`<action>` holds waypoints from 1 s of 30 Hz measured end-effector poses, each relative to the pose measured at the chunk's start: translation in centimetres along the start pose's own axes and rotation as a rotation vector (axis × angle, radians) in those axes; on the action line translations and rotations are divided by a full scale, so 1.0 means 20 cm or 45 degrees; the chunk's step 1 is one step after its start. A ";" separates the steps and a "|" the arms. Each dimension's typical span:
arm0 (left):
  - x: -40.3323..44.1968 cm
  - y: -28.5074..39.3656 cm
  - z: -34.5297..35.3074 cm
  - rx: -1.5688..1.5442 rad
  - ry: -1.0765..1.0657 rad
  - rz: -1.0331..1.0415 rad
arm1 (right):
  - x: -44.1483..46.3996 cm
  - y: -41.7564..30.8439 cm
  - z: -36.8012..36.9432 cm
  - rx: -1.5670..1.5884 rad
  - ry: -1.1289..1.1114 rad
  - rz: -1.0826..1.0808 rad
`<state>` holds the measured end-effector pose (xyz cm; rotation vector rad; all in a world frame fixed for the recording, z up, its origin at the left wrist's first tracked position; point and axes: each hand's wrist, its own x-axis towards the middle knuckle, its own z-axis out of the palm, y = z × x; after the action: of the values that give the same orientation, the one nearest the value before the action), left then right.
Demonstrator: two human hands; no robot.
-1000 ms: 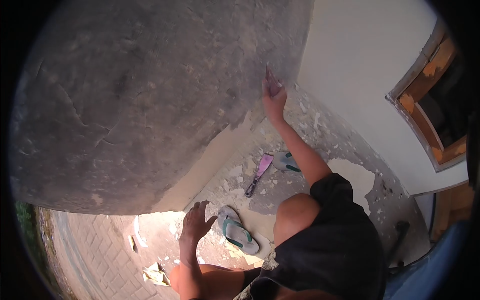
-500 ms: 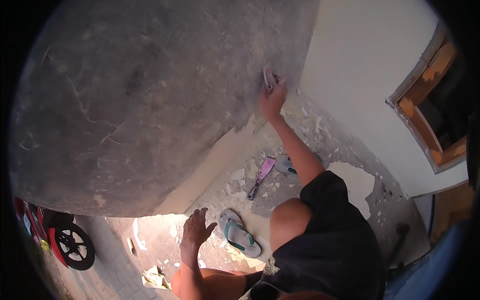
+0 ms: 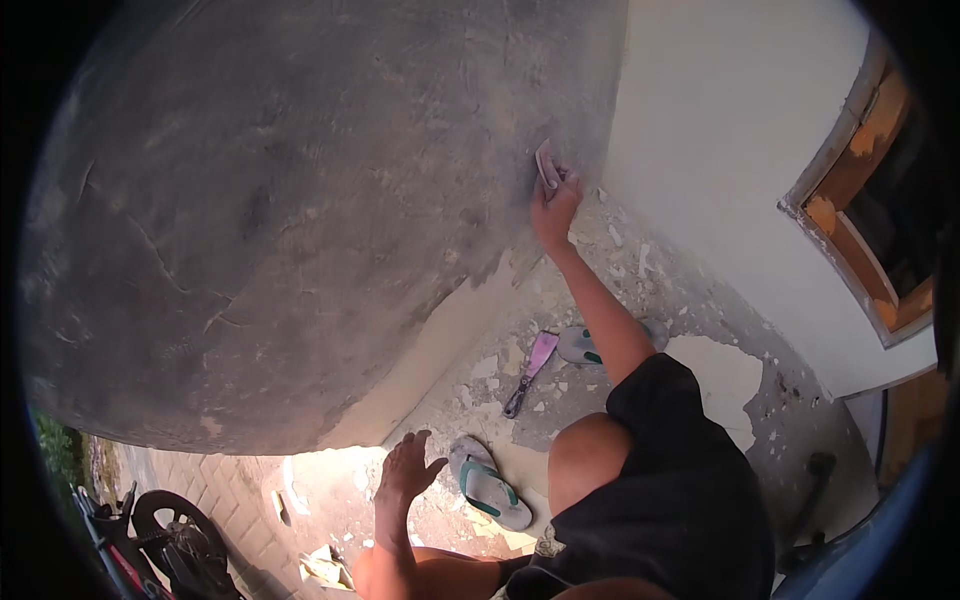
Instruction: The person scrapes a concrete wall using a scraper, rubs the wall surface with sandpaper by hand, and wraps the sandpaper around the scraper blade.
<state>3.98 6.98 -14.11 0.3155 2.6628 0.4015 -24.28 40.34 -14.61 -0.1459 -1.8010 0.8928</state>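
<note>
My right hand (image 3: 556,211) is closed around a thin, pale, flat piece (image 3: 546,164), which looks like folded sandpaper, and presses it to the dark grey wall (image 3: 300,200) near the corner. Below, my left hand (image 3: 408,468) hangs over the floor with fingers apart, holding nothing. A scraper (image 3: 533,373) with a pinkish blade and dark handle lies on the floor between my arms. One grey sandal with green straps (image 3: 490,484) rests beside my left hand; another sandal (image 3: 580,345) is partly hidden behind my right forearm.
Paint flakes litter the floor (image 3: 560,395). A white wall (image 3: 720,180) meets the grey one, with a wooden frame (image 3: 850,240) at the right. At lower left, a motorcycle (image 3: 175,540) stands on paving. Pale scraps (image 3: 325,570) lie near my left forearm.
My right hand has shifted slightly on the wall and the held piece is tilted differently. My left hand stays apart-fingered. The view has shifted, and more of a motorcycle shows at lower left than at first.
</note>
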 end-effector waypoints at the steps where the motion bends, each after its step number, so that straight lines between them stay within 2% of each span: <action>1: 0.00 0.00 0.01 0.009 -0.008 -0.002 | 0.00 0.05 -0.01 -0.089 -0.033 0.109; 3: 0.03 0.01 0.01 0.030 0.007 -0.005 | 0.08 0.13 0.00 -0.245 -0.084 0.309; 6: 0.06 0.04 0.00 0.020 -0.050 -0.015 | 0.05 -0.02 -0.02 0.019 -0.060 0.003; 9: 0.09 0.03 0.04 0.025 -0.065 0.012 | 0.07 0.09 -0.04 -0.142 -0.028 0.085; 12: 0.12 0.05 0.05 0.016 -0.106 0.002 | 0.21 0.28 -0.01 -0.296 -0.215 0.737; 15: 0.15 0.08 0.05 0.022 -0.138 0.016 | 0.10 0.24 0.05 -0.103 -0.017 0.206; 17: 0.14 0.07 0.09 0.022 -0.189 -0.029 | 0.14 0.31 0.01 -0.324 -0.041 0.323; 20: 0.19 0.07 0.10 0.051 -0.171 -0.003 | 0.23 0.33 -0.01 -0.196 -0.169 0.655; 21: 0.20 0.09 0.10 0.022 -0.179 0.058 | 0.15 0.30 0.00 -0.114 -0.124 0.435; 22: 0.22 0.09 0.11 -0.016 -0.189 0.103 | 0.06 0.26 -0.03 -0.037 -0.222 0.251; 23: 0.24 0.10 0.11 -0.007 -0.221 0.162 | -0.05 0.23 -0.10 0.077 -0.412 0.254; 24: 0.27 0.10 0.12 0.002 -0.245 0.216 | -0.13 0.27 -0.19 0.029 -0.691 0.141; 26: 0.34 0.08 0.20 -0.097 -0.014 0.405 | -0.25 0.33 -0.35 0.163 -1.546 0.403; 28: 0.37 0.15 0.17 -0.122 0.014 0.365 | -0.40 0.20 -0.54 0.165 -1.692 0.425; 30: 0.39 0.18 0.13 -0.204 0.020 0.361 | -0.59 0.13 -0.61 -0.112 -2.178 0.207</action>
<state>-1.24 13.17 -18.15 0.6447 2.5857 0.7031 -9.63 42.39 -23.42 0.6310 -3.4117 1.1284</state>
